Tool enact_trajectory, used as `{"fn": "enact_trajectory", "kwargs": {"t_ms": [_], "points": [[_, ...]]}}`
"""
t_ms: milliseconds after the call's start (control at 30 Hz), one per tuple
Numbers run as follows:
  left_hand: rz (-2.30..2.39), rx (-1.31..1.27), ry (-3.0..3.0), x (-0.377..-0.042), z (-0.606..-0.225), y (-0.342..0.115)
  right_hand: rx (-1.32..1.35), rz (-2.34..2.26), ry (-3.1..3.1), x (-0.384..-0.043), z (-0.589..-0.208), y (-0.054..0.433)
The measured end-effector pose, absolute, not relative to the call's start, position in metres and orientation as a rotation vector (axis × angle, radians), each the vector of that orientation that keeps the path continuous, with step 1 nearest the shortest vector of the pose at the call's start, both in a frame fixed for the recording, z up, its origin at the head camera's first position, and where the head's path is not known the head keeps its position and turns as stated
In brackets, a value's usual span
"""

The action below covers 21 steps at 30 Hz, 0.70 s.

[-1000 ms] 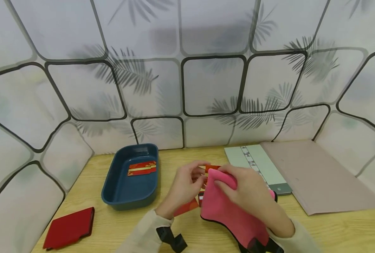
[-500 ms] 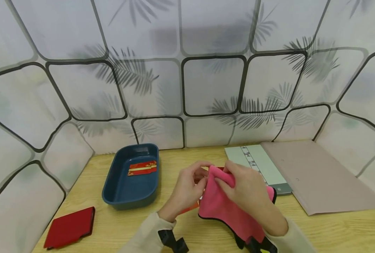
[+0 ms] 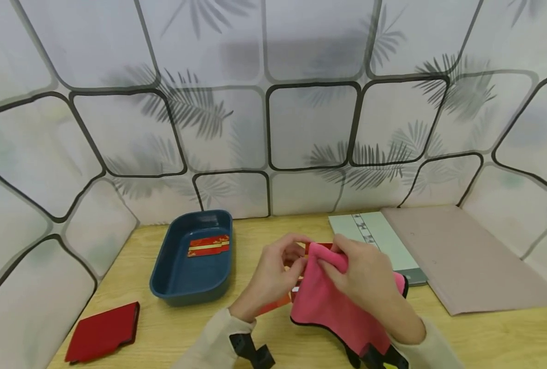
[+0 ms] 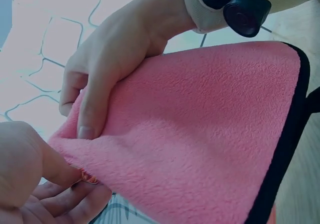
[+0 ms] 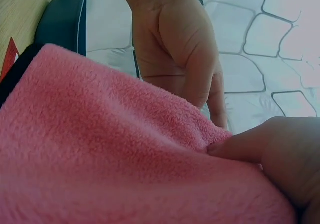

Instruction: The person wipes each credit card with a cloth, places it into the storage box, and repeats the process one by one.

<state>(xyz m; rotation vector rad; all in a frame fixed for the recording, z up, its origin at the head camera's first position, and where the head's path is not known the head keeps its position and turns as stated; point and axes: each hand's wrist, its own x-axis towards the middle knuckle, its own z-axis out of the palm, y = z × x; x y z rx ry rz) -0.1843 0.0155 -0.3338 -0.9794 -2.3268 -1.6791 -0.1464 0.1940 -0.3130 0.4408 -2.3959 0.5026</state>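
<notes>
- Over the near middle of the table [image 3: 162, 328]: pink cloth [image 3: 326, 310] with black trim [image 4: 280, 159], held up off the surface.
- Right hand [image 3: 370, 279]: thumb and fingers pinch a fold at the cloth's top. Right wrist view shows the thumb pressed into the pile.
- Left hand [image 3: 275, 274]: narrow pinch on a red-and-gold item [image 4: 89, 177] at the cloth's edge. Left wrist view shows the gold; head view gives red slivers; right wrist view has cloth over that spot. Can't tell how much of it sits behind the cloth.
- Orange-red piece [image 3: 275, 305]: by the left wrist in head view, partly covered by the arm.
- Red case [image 3: 102, 333]: flat, near the table's left edge, head view only.
- Blue tray [image 3: 187, 283]: toward the back left corner; right wrist view catches just one end of it.
- Red-and-gold packets [image 3: 208, 246]: lying in the tray, visible in head view only.
- Pale green notebook [image 3: 390, 243]: right of centre, reaching the back edge.
- Pinkish-grey folder [image 3: 471, 266]: right alongside it, toward the back right corner.
- Printed fabric wall [image 3: 310, 128]: behind the back edge.
</notes>
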Motion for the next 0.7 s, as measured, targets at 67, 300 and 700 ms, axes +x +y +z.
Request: {"fn": "enact_trajectory", "kwargs": {"t_ms": [67,300,700], "points": [[-1.656,-0.991,-2.327,-0.184,-0.332,0.014,0.428,0.509,-2.404,-0.146,-0.312,0.195],[-1.568,-1.005,-2.296,-0.186,-0.326,0.011,0.389,0.534,-2.427,-0.147,-0.306,0.202],[-1.478,-0.908,-2.309,-0.184,-0.320,0.002,0.270,0.455,-2.477,-0.149,-0.299,0.218]]}}
